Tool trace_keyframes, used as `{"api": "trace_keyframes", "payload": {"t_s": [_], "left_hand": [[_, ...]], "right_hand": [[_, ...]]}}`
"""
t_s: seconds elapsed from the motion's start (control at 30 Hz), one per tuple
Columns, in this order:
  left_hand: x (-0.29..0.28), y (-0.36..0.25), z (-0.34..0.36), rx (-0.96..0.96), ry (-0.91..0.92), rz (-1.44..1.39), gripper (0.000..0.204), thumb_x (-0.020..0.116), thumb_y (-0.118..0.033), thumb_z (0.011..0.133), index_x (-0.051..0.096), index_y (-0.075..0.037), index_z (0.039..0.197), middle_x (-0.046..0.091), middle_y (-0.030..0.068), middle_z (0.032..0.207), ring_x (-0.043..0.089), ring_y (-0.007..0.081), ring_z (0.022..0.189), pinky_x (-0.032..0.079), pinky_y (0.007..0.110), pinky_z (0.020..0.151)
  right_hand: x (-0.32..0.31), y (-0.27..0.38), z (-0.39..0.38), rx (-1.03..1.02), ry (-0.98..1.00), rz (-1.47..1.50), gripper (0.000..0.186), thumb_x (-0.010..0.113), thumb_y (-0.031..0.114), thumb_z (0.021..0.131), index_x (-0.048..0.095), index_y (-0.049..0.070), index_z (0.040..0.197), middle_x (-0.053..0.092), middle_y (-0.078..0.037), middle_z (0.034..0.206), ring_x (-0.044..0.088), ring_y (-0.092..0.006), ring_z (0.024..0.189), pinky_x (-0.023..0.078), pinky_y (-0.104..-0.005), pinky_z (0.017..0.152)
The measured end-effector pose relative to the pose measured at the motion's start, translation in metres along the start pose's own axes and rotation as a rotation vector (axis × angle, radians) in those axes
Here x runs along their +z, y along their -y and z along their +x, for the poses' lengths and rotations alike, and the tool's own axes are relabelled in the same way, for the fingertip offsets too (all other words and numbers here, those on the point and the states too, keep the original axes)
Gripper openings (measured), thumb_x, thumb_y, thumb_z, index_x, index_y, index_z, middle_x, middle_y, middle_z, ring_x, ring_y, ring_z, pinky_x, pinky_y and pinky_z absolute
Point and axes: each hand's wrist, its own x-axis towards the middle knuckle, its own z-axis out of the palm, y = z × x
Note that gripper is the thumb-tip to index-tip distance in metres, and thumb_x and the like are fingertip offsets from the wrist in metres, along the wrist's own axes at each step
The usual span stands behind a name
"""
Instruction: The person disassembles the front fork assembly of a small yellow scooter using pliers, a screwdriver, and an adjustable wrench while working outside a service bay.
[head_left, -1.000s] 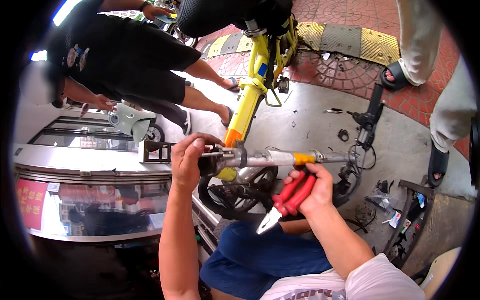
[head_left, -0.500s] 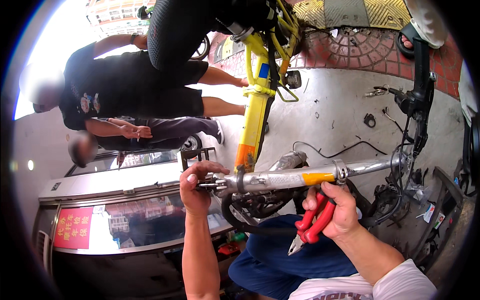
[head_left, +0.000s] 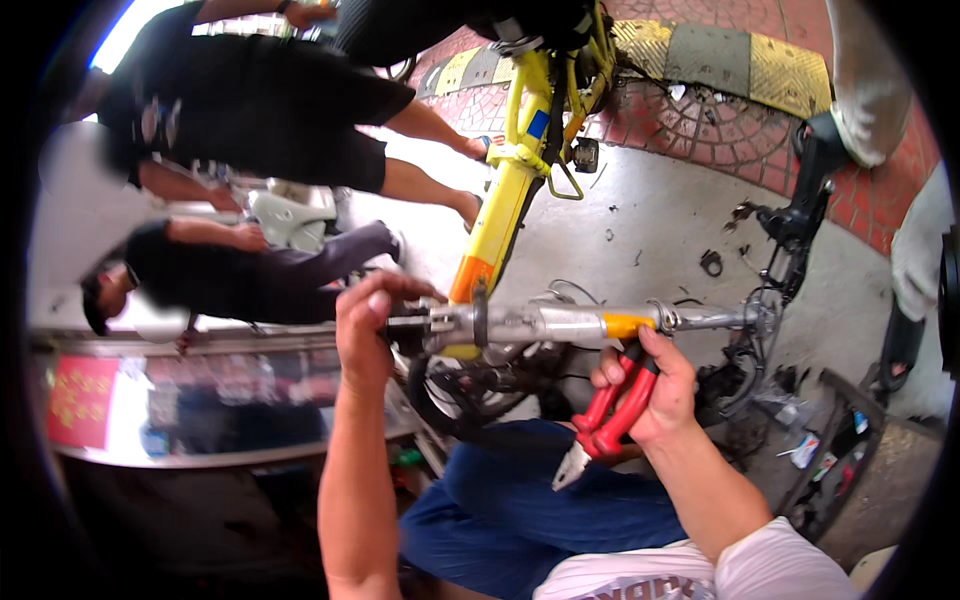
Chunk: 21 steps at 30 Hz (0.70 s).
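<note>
One end of the silver handlebar post (head_left: pixel 560 322), at 9 o'clock, sits in my left hand (head_left: pixel 366 328); my right hand (head_left: pixel 665 392), toward 4 o'clock, holds red-handled pliers (head_left: pixel 618 415), nose toward 7. A slackened grip could drop them or scratch the post.

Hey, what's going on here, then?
A seated person is handling a long silver metal tube with a yellow-orange band. Their left hand grips its left end, while the right hand holds red-handled metal pliers just below the band, tips pointing down and away from the tube. Beyond it stretches a bright yellow bike frame, and people in dark clothes stand nearby.
</note>
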Motion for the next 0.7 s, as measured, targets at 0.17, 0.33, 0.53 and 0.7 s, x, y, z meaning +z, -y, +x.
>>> {"api": "trace_keyframes", "payload": {"t_s": [0.17,0.33,0.53,0.7], "left_hand": [[0.007,0.003,0.004,0.267,-0.044,0.221,0.038,0.057,-0.028,0.095,0.071,0.008,0.092,0.070,0.0099,0.081,0.061,0.0148,0.077,0.048,0.029,0.073],[0.020,0.011,-0.007,0.328,-0.293,0.659,0.042,0.067,-0.048,0.094,0.079,-0.007,0.096,0.069,0.0169,0.075,0.069,0.0285,0.072,0.052,0.041,0.067],[0.007,-0.001,-0.031,0.475,0.024,0.717,0.035,0.062,-0.042,0.090,0.082,-0.013,0.091,0.078,0.0136,0.089,0.076,0.0320,0.092,0.059,0.043,0.082],[0.012,0.016,-0.028,0.613,-0.012,0.754,0.044,0.063,-0.045,0.088,0.081,-0.014,0.113,0.074,0.0120,0.116,0.066,0.0336,0.110,0.046,0.061,0.091]], "right_hand": [[-0.011,0.005,0.030,-0.013,-0.082,-0.111,0.033,0.064,0.035,0.101,0.067,0.005,0.113,0.066,-0.011,0.084,0.058,-0.0216,0.070,0.050,-0.0407,0.071],[-0.036,0.003,0.058,0.052,0.011,-0.213,0.042,0.061,0.035,0.101,0.061,-0.001,0.122,0.068,-0.012,0.100,0.057,-0.0177,0.071,0.049,-0.0376,0.072],[-0.039,-0.042,0.061,-0.045,-0.136,-0.619,0.049,0.059,0.042,0.103,0.063,0.002,0.132,0.067,-0.015,0.114,0.060,-0.0205,0.082,0.049,-0.0379,0.076],[-0.037,-0.180,0.027,-0.066,-0.408,-1.422,0.058,0.064,0.045,0.102,0.059,-0.002,0.136,0.066,-0.017,0.122,0.065,-0.0277,0.096,0.052,-0.0426,0.088]]}}
